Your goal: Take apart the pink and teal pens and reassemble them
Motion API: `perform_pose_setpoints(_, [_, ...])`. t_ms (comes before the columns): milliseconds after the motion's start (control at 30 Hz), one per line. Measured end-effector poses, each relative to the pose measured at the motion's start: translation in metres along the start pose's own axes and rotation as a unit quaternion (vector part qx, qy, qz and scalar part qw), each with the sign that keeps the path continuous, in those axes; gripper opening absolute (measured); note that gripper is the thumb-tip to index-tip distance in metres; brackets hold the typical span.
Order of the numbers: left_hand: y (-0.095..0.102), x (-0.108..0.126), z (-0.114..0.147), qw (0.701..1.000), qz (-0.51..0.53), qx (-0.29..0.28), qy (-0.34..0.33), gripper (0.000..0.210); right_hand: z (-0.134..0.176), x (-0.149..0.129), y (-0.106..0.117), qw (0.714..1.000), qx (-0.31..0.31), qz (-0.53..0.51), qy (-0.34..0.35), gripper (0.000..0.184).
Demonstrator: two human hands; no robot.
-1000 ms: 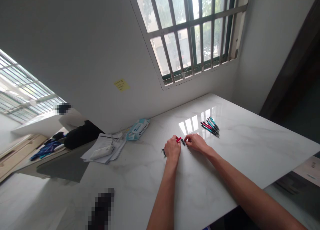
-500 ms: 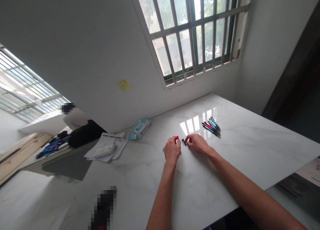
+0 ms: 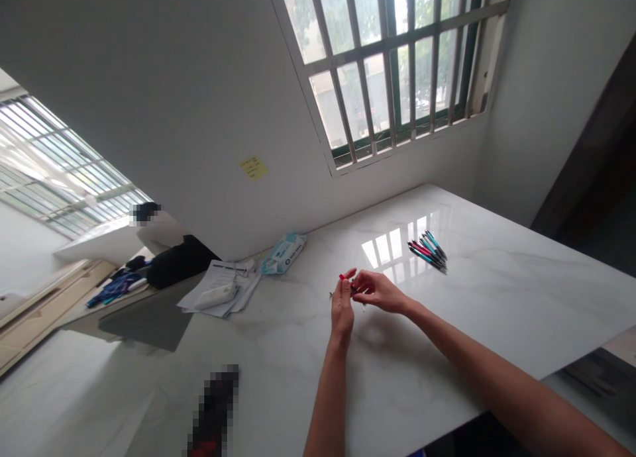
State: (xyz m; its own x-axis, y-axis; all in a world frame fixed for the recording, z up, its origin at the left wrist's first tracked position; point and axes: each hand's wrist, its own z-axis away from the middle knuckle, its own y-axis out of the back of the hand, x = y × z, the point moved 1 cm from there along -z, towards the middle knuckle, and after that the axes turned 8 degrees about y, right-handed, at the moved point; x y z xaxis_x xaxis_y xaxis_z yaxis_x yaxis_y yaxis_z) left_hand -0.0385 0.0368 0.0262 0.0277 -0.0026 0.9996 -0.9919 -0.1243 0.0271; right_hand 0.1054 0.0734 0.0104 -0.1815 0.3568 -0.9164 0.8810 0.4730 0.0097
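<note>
My left hand [image 3: 342,314] is closed around a red pen part [image 3: 342,277], with only its red end showing above the fingers. Against it, my right hand [image 3: 381,291] pinches a small dark pen part [image 3: 353,289] between thumb and fingertips. Whether the two parts touch is hidden by the fingers. Small thin pieces poke out on the table beside and beneath both hands, too small to make out. Beyond my right hand, a bunch of red, teal and black pens [image 3: 428,252] lies on the white marbled table [image 3: 497,298].
A blue-and-white wipes pack [image 3: 284,253] lies near the wall, beside papers [image 3: 248,298] with a white object on top. A yellow note [image 3: 254,167] sticks to the wall below and left of the barred window. Another person [image 3: 166,245] is at the far left.
My right hand has lifted from the table and come left to meet my left hand, bringing a dark pen part. My left hand has turned, still holding the red part. The view has shifted slightly.
</note>
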Motion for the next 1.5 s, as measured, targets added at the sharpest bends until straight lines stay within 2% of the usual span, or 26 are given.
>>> perform_pose_setpoints(67, [0.004,-0.004,0.001,1.0,-0.018,0.017,-0.014,0.054,-0.001,0.004,0.0,0.999,0.013,-0.029,-0.012,0.034])
perform_pose_setpoints(133, [0.011,-0.007,0.0,0.996,-0.028,0.077,-0.028,0.048,-0.003,0.007,0.003,0.999,0.02,-0.034,-0.015,0.036])
perform_pose_setpoints(233, [0.021,-0.015,-0.002,0.986,0.017,0.166,-0.028,0.048,-0.005,0.009,0.01,0.999,0.043,-0.025,-0.015,0.036])
perform_pose_setpoints(300, [0.023,-0.02,-0.004,0.982,0.05,0.181,-0.019,0.047,-0.006,0.011,0.013,0.998,0.057,-0.027,-0.014,0.035])
perform_pose_setpoints(567, [0.02,-0.033,0.004,0.978,0.144,0.14,0.062,0.056,-0.008,0.016,0.019,0.993,0.107,-0.039,-0.021,0.033])
perform_pose_setpoints(867, [0.008,-0.035,0.011,0.97,0.193,0.097,0.111,0.052,-0.009,0.011,0.02,0.984,0.145,-0.098,-0.036,0.036])
perform_pose_setpoints(1200, [0.005,-0.034,0.011,0.963,0.212,0.109,0.127,0.053,-0.008,0.009,0.021,0.986,0.145,-0.083,-0.025,0.037])
perform_pose_setpoints(1300, [0.006,-0.034,0.011,0.961,0.213,0.121,0.128,0.051,-0.009,0.008,0.024,0.984,0.162,-0.076,-0.022,0.036])
perform_pose_setpoints(1400, [0.007,-0.032,0.012,0.961,0.21,0.133,0.122,0.05,-0.008,0.008,0.033,0.977,0.213,-0.012,-0.024,0.028])
perform_pose_setpoints(1500, [0.008,-0.029,0.014,0.967,0.188,0.135,0.108,0.046,-0.004,0.011,0.047,0.954,0.25,0.161,-0.042,0.016])
